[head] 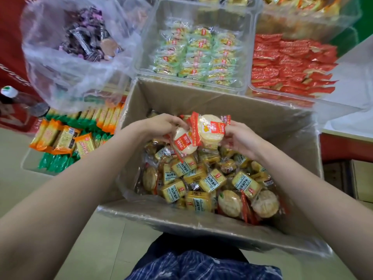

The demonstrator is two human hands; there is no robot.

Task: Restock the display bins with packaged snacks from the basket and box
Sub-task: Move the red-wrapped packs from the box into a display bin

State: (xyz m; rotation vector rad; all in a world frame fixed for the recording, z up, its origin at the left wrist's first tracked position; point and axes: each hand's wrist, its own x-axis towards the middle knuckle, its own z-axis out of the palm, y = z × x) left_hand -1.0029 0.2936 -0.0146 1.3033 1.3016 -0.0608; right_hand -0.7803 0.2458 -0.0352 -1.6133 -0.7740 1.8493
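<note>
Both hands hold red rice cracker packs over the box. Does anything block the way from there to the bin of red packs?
Nothing visible does. The left hand and right hand hold the packs above the box; its far wall lies lower. The red-pack bin behind it on the right is open-topped.

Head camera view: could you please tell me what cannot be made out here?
- Print on the red-and-white packets: too small.
- Left hand fingertips: hidden behind the packets.
- Clear bag contents: blurred by plastic.
- Box bottom: covered by snacks.
- Top bins: cut off by the frame edge.
</note>
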